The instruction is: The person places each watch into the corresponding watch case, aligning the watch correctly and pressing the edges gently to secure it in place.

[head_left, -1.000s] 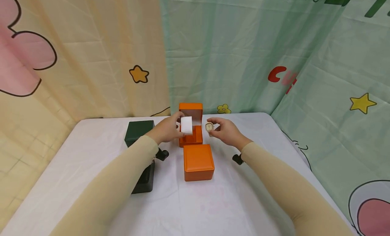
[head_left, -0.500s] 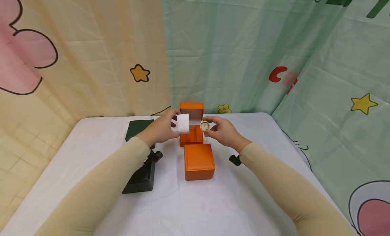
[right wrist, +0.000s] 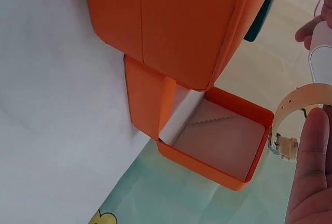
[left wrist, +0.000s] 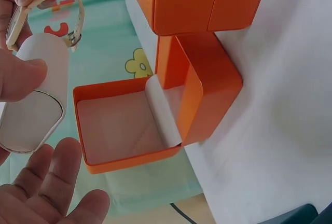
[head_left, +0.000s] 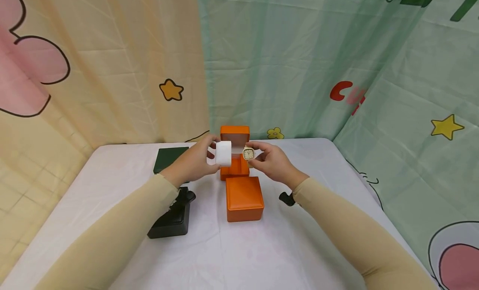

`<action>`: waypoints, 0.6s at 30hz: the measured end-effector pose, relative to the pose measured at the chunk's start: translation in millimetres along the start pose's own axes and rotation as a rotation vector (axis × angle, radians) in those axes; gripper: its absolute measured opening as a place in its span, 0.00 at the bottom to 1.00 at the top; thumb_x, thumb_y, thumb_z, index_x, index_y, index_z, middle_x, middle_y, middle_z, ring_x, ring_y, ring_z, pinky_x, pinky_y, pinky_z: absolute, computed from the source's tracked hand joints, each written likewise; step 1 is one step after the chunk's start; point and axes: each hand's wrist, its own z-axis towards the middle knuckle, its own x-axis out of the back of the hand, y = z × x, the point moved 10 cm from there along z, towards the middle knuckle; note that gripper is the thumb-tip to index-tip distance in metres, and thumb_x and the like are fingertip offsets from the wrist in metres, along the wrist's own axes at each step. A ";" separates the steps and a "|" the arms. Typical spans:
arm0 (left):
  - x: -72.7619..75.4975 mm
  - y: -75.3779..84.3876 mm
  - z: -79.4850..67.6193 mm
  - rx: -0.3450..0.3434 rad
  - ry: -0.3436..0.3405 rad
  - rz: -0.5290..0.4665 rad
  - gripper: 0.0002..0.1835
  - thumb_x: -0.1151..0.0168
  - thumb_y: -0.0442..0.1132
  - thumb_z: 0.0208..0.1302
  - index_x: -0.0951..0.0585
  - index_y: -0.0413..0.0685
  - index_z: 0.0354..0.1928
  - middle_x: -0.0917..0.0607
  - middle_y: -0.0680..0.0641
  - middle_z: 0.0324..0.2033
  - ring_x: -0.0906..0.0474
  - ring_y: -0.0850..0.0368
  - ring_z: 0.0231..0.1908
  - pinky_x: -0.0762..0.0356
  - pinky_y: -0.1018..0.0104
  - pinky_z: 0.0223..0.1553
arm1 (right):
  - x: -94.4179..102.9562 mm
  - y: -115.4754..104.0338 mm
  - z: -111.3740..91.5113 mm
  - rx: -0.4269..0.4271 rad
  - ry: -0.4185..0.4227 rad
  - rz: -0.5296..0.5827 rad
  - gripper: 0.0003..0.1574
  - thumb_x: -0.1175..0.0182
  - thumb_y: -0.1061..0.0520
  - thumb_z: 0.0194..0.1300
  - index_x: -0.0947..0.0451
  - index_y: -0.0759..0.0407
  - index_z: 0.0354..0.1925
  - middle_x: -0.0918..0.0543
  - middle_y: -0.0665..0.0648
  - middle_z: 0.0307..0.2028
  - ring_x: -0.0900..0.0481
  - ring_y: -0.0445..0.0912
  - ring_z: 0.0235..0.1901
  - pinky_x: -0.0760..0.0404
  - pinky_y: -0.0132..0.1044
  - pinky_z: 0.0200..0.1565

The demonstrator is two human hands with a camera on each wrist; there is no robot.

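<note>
My left hand (head_left: pixel 191 162) grips a white watch cushion (head_left: pixel 223 153) between thumb and fingers, above the table. In the left wrist view the cushion (left wrist: pixel 32 121) is smooth, with a rounded flat end. Just to its right, my right hand (head_left: pixel 276 162) pinches a wristwatch (head_left: pixel 248 153) with a pale squarish dial. Its cream strap (right wrist: pixel 291 100) is bent into a loop with a metal buckle. Behind both hands an orange watch box (head_left: pixel 235 177) stands with its lid up, showing a pale lining. The cushion and watch are close together but apart in the head view.
A second orange box (head_left: pixel 245 194), lid down, stands in front of the raised-lid one. To the left are a dark green box (head_left: pixel 169 158) and a black box (head_left: pixel 173 223), partly covered by my left arm. A white cloth (head_left: pixel 299 240) covers the table; printed curtains hang behind.
My right hand has brought the watch left, closer to the cushion. The left hand has shifted slightly left with the cushion, which has turned a little. The boxes stay put.
</note>
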 end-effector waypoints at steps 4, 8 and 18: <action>1.6 5.6 -5.8 -0.007 0.010 0.000 0.42 0.24 0.37 0.62 0.37 0.51 0.73 0.23 0.44 0.61 0.18 0.45 0.55 0.13 0.49 0.55 | -1.3 -4.3 -3.5 0.009 0.006 0.017 0.34 0.34 0.61 0.72 0.27 0.55 0.73 0.21 0.56 0.66 0.12 0.48 0.42 0.13 0.37 0.45; 1.7 10.8 -11.4 -0.014 0.009 0.009 0.42 0.23 0.37 0.62 0.38 0.51 0.73 0.24 0.44 0.62 0.18 0.46 0.56 0.13 0.49 0.55 | -2.7 -9.2 -7.4 0.025 0.007 0.035 0.34 0.34 0.61 0.72 0.27 0.55 0.73 0.21 0.57 0.66 0.12 0.48 0.42 0.13 0.36 0.44; 2.4 18.8 -22.2 -0.010 0.019 0.044 0.41 0.23 0.40 0.63 0.37 0.53 0.73 0.24 0.46 0.62 0.18 0.48 0.56 0.12 0.51 0.53 | -4.7 -21.0 -15.3 0.043 0.016 0.059 0.33 0.34 0.61 0.72 0.27 0.54 0.73 0.22 0.57 0.68 0.12 0.49 0.41 0.12 0.36 0.44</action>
